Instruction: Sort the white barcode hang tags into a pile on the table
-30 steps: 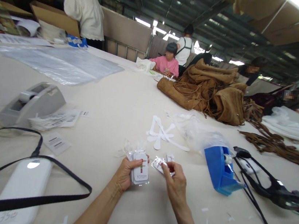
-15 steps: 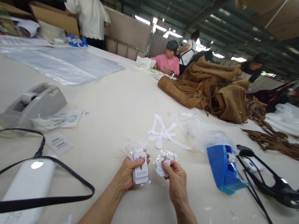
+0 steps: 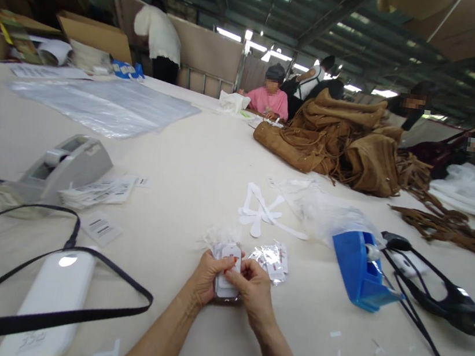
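Note:
My left hand (image 3: 206,276) is closed round a stack of white tags (image 3: 227,284) in clear plastic, thumb on top. From the right, my right hand (image 3: 255,291) pinches the same stack with thumb and forefinger, both hands nearly touching. Just beyond my right hand, a small pile of bagged tags (image 3: 274,260) lies on the table. White paper strips (image 3: 258,210) lie crossed farther back. How many tags are in the stack I cannot tell.
Blue tape dispenser (image 3: 356,269) and black device (image 3: 444,299) at right; grey tape dispenser (image 3: 64,167), labels (image 3: 102,189) and white power bank (image 3: 50,299) with black strap at left. Brown bags (image 3: 334,138) are heaped behind. A person in pink (image 3: 269,97) sits across the table.
My right hand has moved left from the bagged tags onto the stack in my left hand. Those bagged tags now lie on the table. A co-worker's hand at the left edge has gone from view.

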Motion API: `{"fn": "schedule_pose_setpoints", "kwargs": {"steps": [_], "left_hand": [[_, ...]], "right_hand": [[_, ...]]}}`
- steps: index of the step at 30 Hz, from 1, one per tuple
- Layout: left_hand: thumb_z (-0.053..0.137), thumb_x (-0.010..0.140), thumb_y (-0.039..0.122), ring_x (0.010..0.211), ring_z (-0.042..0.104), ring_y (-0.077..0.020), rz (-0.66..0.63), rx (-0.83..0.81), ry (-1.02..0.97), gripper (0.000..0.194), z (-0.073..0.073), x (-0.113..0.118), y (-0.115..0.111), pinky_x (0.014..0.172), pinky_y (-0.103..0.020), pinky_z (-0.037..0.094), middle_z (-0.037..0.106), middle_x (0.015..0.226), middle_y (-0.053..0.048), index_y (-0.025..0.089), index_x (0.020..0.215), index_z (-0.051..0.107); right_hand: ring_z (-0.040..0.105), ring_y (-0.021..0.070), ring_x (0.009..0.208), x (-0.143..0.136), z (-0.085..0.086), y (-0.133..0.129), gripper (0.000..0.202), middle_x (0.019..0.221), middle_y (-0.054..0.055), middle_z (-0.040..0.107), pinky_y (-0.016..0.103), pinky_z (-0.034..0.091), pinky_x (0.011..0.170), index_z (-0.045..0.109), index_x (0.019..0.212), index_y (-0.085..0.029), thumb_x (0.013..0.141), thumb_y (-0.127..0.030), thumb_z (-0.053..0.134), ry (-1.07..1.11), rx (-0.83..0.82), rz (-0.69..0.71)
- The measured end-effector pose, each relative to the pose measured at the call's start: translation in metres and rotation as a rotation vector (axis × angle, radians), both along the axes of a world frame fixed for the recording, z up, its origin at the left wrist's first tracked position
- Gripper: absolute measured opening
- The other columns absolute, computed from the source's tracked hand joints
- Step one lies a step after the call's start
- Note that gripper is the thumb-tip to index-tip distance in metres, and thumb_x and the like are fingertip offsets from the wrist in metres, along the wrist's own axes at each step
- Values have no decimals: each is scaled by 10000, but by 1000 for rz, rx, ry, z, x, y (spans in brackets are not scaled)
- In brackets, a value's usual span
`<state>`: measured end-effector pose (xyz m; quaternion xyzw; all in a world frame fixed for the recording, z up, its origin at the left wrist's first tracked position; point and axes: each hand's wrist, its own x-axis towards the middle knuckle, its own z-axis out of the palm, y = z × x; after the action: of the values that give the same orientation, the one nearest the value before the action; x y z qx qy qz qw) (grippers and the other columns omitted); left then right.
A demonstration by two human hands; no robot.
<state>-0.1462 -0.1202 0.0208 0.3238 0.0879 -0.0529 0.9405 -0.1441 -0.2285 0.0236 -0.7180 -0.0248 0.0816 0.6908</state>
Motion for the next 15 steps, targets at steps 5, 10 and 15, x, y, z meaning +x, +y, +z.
{"fn": "schedule_pose_setpoints", "kwargs": {"steps": [5, 10, 15], "left_hand": [[828, 480, 204, 561, 596, -183, 7, 24, 26, 368, 1, 0, 1, 534, -299, 513, 659, 690, -81, 79, 778, 652], [836, 454, 216, 499, 535, -117, 27, 52, 77, 422, 0, 2, 4, 439, -207, 436, 639, 648, -54, 67, 814, 673], [845, 434, 230, 463, 475, -77, 36, 58, 92, 441, 2, 3, 6, 395, -176, 384, 601, 611, -23, 65, 810, 683]], "right_hand": [[366, 86, 529, 3, 9, -12, 409, 549, -6, 454, 217, 283, 509, 543, 604, -110, 577, -481, 715, 75, 30, 33], [408, 122, 567, 18, 11, -48, 511, 633, 31, 516, 240, 303, 522, 601, 763, -115, 621, -604, 646, -12, -61, -109], [492, 238, 845, 24, 15, -75, 600, 931, 113, 538, 393, 373, 813, 598, 953, -129, 681, -660, 543, -374, -651, -411]]}}
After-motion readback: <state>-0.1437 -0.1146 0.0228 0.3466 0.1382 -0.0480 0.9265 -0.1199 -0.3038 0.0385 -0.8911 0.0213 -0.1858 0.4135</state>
